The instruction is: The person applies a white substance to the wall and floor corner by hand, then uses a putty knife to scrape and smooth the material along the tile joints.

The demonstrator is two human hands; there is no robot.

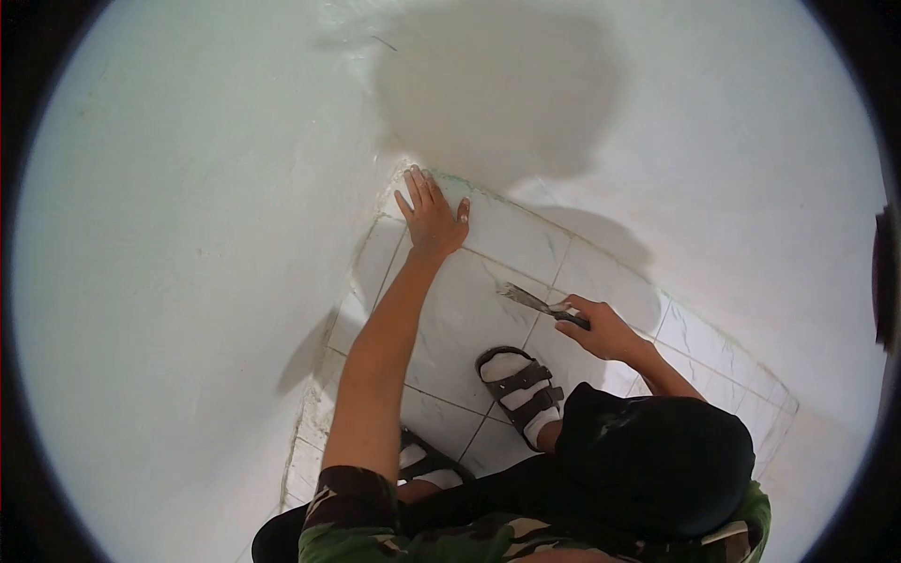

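My left hand [434, 223] lies with its fingers spread over the white floor tiles in the corner, fingertips right at the foot of the wall. In my right hand [605, 330] is a putty knife [526, 297], held by its dark handle. Its pale-smeared blade points left over the large tiles [450, 310], between my two hands. A rough, greenish-white line of grout [455, 178] runs along the floor's edge beside my left fingers.
White walls [169, 235] rise on both sides of the corner. My sandalled right foot [521, 389] and left foot [432, 464] stand on the tiles. A black-clad knee [657, 460] fills the lower right. A dark object [884, 281] shows at the far right edge.
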